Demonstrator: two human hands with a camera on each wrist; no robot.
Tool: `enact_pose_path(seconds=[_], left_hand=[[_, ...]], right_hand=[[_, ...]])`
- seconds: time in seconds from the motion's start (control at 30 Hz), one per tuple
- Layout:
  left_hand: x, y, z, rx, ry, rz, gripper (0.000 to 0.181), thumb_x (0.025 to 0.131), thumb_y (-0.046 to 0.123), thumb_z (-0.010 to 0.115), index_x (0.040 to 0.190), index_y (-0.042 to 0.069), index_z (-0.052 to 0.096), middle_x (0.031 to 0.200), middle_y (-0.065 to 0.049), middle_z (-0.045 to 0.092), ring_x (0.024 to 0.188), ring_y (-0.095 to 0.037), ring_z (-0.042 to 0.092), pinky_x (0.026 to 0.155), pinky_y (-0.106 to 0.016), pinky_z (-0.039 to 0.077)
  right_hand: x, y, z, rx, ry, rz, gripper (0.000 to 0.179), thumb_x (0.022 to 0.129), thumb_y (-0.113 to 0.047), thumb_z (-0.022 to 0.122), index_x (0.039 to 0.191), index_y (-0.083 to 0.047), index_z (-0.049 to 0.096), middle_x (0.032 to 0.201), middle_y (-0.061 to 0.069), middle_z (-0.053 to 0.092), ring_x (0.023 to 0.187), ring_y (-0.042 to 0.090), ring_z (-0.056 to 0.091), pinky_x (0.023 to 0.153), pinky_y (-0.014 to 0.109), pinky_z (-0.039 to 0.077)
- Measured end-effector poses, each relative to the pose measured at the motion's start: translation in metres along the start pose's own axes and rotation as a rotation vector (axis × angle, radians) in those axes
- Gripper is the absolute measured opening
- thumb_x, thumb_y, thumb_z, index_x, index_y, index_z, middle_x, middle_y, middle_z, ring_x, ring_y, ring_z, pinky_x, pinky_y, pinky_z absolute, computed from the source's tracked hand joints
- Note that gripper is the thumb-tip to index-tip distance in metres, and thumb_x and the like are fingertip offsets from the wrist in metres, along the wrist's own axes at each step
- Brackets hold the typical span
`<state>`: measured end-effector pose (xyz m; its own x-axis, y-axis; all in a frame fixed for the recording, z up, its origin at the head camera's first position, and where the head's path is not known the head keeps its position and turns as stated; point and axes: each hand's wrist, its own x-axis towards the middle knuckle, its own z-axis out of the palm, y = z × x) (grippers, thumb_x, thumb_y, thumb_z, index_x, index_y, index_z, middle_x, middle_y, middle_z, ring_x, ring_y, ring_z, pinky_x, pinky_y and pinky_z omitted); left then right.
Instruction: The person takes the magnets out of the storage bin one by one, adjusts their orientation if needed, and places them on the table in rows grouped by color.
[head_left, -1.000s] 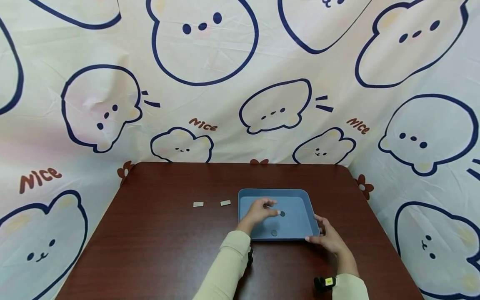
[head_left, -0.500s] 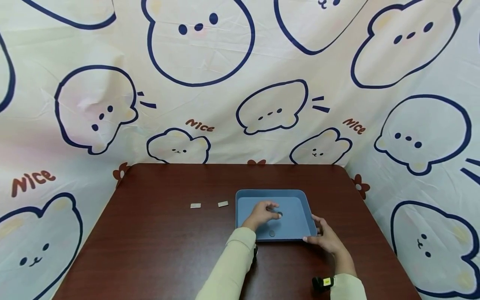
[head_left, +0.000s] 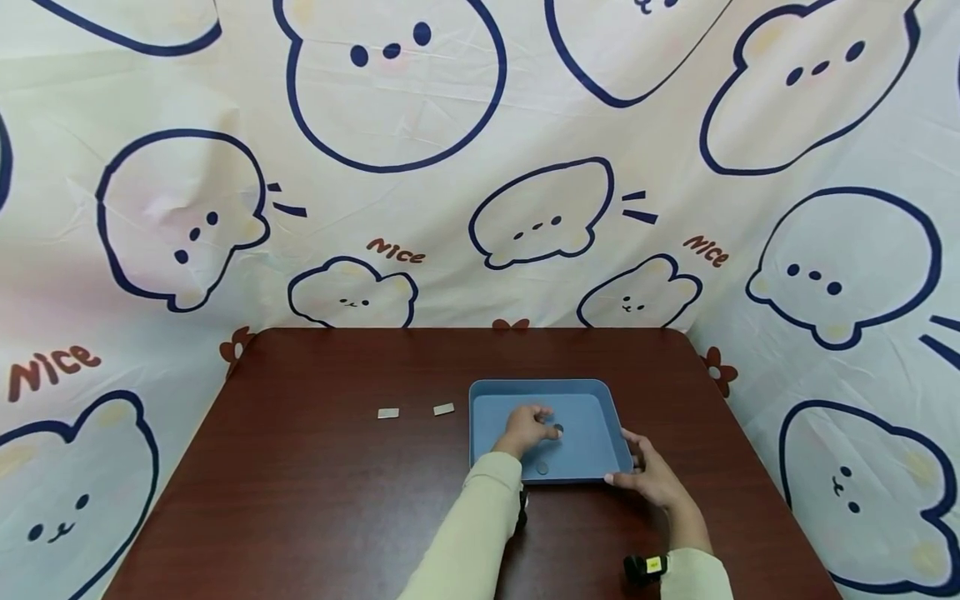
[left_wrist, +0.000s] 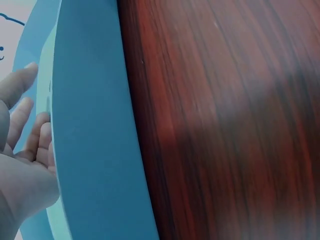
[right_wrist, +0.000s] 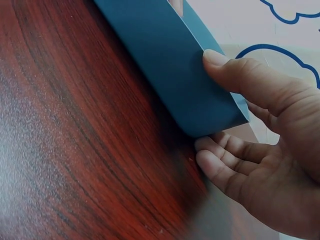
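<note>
A blue tray (head_left: 592,450) stands on the dark wooden table. My left hand (head_left: 522,431) reaches into it from the front left, thumb and index finger apart. The thumb tip is right at a small dark coin-like disc (head_left: 560,428), partly covering it. Nearer the front wall lies another flat round disc (head_left: 542,468). In the left wrist view, the fingers (left_wrist: 19,120) of that hand show behind the tray wall. At the front right corner, my right hand (head_left: 656,475) grips the tray; its thumb presses the front wall and the other fingers lie around the side, low down.
Two small pale rectangular pieces, one on the left (head_left: 388,413) and one on the right (head_left: 444,409), lie on the table (head_left: 315,483) left of the tray. A cloth (head_left: 442,208) printed with bear faces hangs behind and beside the table.
The left thumb has come right up to the dark disc and now partly covers it. My left forearm has shifted rightward. The right hand keeps its grip on the tray corner.
</note>
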<state>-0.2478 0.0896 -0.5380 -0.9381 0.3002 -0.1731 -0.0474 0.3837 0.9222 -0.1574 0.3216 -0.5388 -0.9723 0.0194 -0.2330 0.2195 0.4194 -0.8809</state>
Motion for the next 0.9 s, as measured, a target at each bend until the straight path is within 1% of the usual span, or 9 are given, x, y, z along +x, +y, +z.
enact_pose_path(seconds=[0.07, 0.2, 0.43, 0.67, 0.83, 0.9], left_hand=[[0.001, 0.001, 0.001, -0.003, 0.007, -0.017, 0.041, 0.077, 0.011, 0.077, 0.116, 0.006, 0.065, 0.111, -0.005, 0.06, 0.105, -0.023, 0.054, 0.083, -0.036, 0.046], [0.005, -0.001, 0.004, 0.024, 0.018, -0.026, 0.039, 0.076, 0.01, 0.078, 0.113, 0.007, 0.067, 0.112, -0.004, 0.063, 0.11, -0.024, 0.054, 0.086, -0.035, 0.046], [0.008, -0.003, 0.009, 0.071, 0.037, -0.053, 0.034, 0.073, 0.009, 0.08, 0.107, 0.009, 0.071, 0.108, -0.002, 0.064, 0.107, -0.024, 0.055, 0.083, -0.036, 0.047], [0.006, 0.001, 0.014, 0.181, 0.076, -0.066, 0.03, 0.07, 0.011, 0.082, 0.099, 0.014, 0.074, 0.102, 0.0, 0.065, 0.1, -0.023, 0.057, 0.075, -0.034, 0.049], [0.004, 0.001, 0.017, 0.248, 0.131, -0.055, 0.024, 0.068, 0.012, 0.084, 0.09, 0.017, 0.076, 0.091, 0.005, 0.067, 0.089, -0.018, 0.059, 0.068, -0.029, 0.048], [0.004, 0.001, 0.018, 0.252, 0.157, -0.051, 0.021, 0.067, 0.012, 0.084, 0.087, 0.016, 0.077, 0.086, 0.005, 0.067, 0.084, -0.017, 0.059, 0.065, -0.028, 0.048]], right_hand=[[0.0, 0.0, 0.0, 0.008, 0.002, -0.001, 0.091, 0.074, -0.013, 0.08, 0.145, -0.009, 0.023, 0.117, 0.024, 0.048, 0.09, 0.026, 0.058, 0.074, 0.037, 0.047], [0.0, 0.001, 0.0, 0.019, 0.0, -0.002, 0.092, 0.074, -0.013, 0.08, 0.146, -0.009, 0.022, 0.118, 0.024, 0.048, 0.089, 0.026, 0.058, 0.073, 0.037, 0.047], [-0.001, 0.0, 0.0, 0.027, 0.01, 0.011, 0.091, 0.074, -0.012, 0.08, 0.145, -0.01, 0.023, 0.118, 0.024, 0.047, 0.089, 0.026, 0.057, 0.073, 0.037, 0.047], [-0.002, -0.001, 0.001, 0.026, 0.015, 0.016, 0.09, 0.074, -0.012, 0.08, 0.145, -0.01, 0.023, 0.118, 0.024, 0.047, 0.092, 0.027, 0.057, 0.074, 0.037, 0.047], [-0.001, 0.001, 0.0, 0.026, 0.014, 0.004, 0.09, 0.075, -0.011, 0.079, 0.145, -0.008, 0.023, 0.115, 0.023, 0.048, 0.092, 0.027, 0.058, 0.074, 0.036, 0.047], [-0.001, 0.002, 0.001, 0.032, 0.013, 0.002, 0.089, 0.075, -0.011, 0.079, 0.145, -0.009, 0.023, 0.114, 0.023, 0.049, 0.091, 0.027, 0.058, 0.074, 0.036, 0.047]])
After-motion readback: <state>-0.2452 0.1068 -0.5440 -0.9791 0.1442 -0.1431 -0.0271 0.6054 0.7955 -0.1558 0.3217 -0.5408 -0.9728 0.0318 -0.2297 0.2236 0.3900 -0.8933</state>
